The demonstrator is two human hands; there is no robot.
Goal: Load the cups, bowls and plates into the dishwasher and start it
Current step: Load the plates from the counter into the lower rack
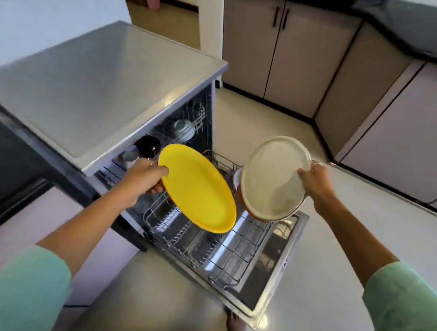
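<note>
Fingers of the left hand (144, 177) pinch the yellow plate (197, 188) by its rim; the right hand (315, 182) clamps a cream plate (275, 178). Both hang above the pulled-out lower rack (219, 249). Edge grips this thin could slip, dropping a plate onto the wires.

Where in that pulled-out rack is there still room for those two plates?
The lower rack looks bare across its near and middle rows, beneath the yellow plate toward the open door. Its far end, behind the cream plate, already holds dishes.
</note>
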